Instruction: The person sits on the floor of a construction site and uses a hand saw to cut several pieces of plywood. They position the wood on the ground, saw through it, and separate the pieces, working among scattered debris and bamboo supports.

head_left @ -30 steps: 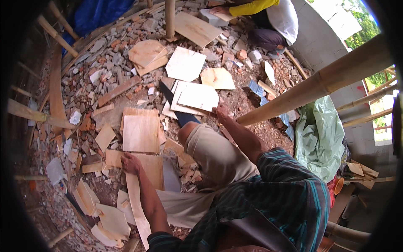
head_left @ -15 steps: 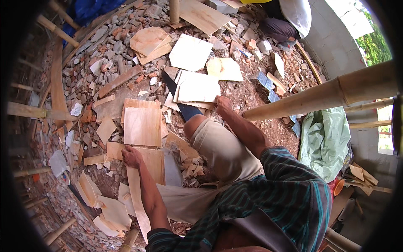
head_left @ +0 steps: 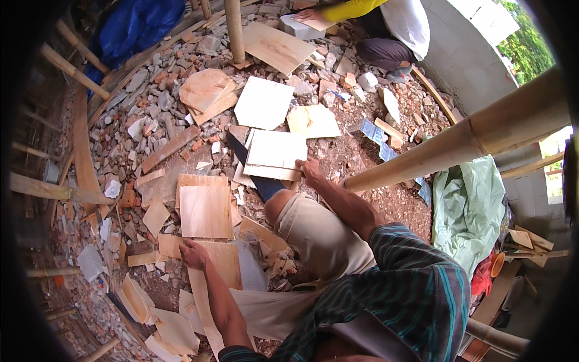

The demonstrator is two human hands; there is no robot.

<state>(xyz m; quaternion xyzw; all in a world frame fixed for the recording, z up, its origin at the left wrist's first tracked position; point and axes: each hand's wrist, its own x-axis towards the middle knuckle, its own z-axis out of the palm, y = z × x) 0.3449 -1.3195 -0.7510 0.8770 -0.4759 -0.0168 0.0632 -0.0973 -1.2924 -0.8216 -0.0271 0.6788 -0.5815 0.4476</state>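
My right hand [head_left: 309,173] is closed on the right edge of a small stack of pale plywood pieces [head_left: 277,148], which lies across a dark blade-like strip [head_left: 265,188] by my knee. At the left, my left hand [head_left: 193,254] has its fingers curled at the edge of a plywood piece [head_left: 170,245]; its fingertips are partly hidden. Under that forearm runs a long thin plywood strip [head_left: 202,301]. Just beyond the left hand lie squarish plywood sheets [head_left: 205,211], one over another, and a further plywood sheet [head_left: 220,259] sits beside it.
Broken brick and stone rubble [head_left: 163,108] covers the ground. Loose plywood pieces [head_left: 263,102] lie ahead. A bamboo pole [head_left: 422,154] slants in from the right, above a green tarp [head_left: 467,211]. At the back, another person's hand [head_left: 307,15] rests near a board on a grey block [head_left: 300,27].
The view has shifted slightly, showing more of the far side. The plywood pieces at my right hand lie more squarely stacked. The other person's hand and yellow sleeve have come into view.
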